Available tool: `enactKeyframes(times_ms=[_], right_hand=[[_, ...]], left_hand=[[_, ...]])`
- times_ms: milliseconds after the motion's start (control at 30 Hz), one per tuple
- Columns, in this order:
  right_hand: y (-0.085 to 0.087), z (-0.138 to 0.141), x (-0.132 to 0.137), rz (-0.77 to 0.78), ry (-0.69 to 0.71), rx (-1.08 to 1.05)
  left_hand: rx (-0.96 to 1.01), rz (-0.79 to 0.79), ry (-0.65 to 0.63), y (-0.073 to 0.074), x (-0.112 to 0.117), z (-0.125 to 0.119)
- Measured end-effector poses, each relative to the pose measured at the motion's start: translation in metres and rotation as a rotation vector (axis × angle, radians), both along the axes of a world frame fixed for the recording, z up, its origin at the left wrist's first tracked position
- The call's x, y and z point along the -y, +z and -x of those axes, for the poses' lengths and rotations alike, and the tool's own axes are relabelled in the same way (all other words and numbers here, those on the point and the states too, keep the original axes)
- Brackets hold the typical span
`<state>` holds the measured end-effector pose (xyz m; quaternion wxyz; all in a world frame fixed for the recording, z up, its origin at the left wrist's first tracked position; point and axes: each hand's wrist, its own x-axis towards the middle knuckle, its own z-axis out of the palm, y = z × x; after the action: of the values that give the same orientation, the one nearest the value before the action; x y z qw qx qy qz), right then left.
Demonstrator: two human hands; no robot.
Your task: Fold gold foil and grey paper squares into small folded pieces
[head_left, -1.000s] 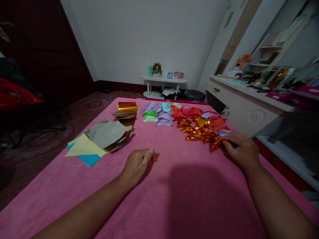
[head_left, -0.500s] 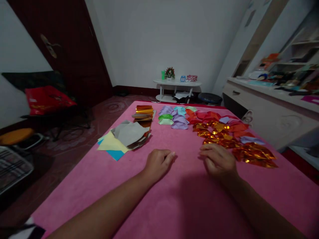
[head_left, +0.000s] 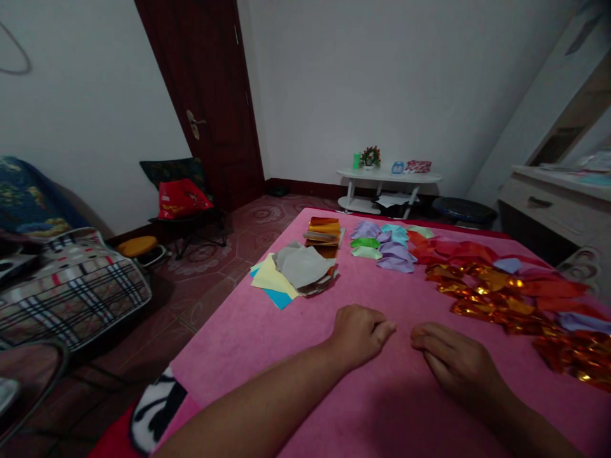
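My left hand (head_left: 361, 334) rests in a loose fist on the pink cloth (head_left: 248, 343), its thumb along the curled fingers; no object shows in it. Just right of it, my right hand (head_left: 453, 356) is closed too, fingers bent and pressed together, with nothing visible in the grip. A small gap separates the two hands. Beyond my left hand lie loose grey paper sheets (head_left: 305, 267), yellow paper (head_left: 272, 277) and blue paper (head_left: 280, 299). Shiny gold folded foil pieces (head_left: 496, 299) lie to the right of my right hand.
Behind the grey sheets is a stack of gold and brown paper (head_left: 324, 230). Folded purple paper pieces (head_left: 396, 256), green ones (head_left: 365, 243) and red ones (head_left: 463, 251) cover the far right. A white side table (head_left: 389, 177) and a dark stool (head_left: 464, 210) stand beyond.
The view has turned left, so the table and papers appear farther right. My right hand has come nearer my left hand and away from the gold foil. Both hands stay closed.
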<state>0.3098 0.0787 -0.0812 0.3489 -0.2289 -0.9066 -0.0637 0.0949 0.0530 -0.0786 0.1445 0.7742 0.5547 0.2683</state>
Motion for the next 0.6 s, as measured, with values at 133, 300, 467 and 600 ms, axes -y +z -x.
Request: enactKeyframes(times_ms=[133, 300, 467, 600], right_hand=[[0.001, 0.003, 0.001, 0.001, 0.003, 0.006], [0.003, 0.004, 0.002, 0.061, -0.006, -0.005], [-0.001, 0.002, 0.000, 0.120, -0.027, -0.019], [-0.002, 0.002, -0.001, 0.174, -0.042, -0.019]], left_hand=[[0.071, 0.029, 0.004, -0.005, 0.000, 0.001], [0.233, -0.031, -0.031, 0.005, -0.001, 0.005], [0.247, -0.244, 0.117, 0.036, -0.020, 0.038], [0.271, -0.282, 0.321, 0.054, -0.054, 0.088]])
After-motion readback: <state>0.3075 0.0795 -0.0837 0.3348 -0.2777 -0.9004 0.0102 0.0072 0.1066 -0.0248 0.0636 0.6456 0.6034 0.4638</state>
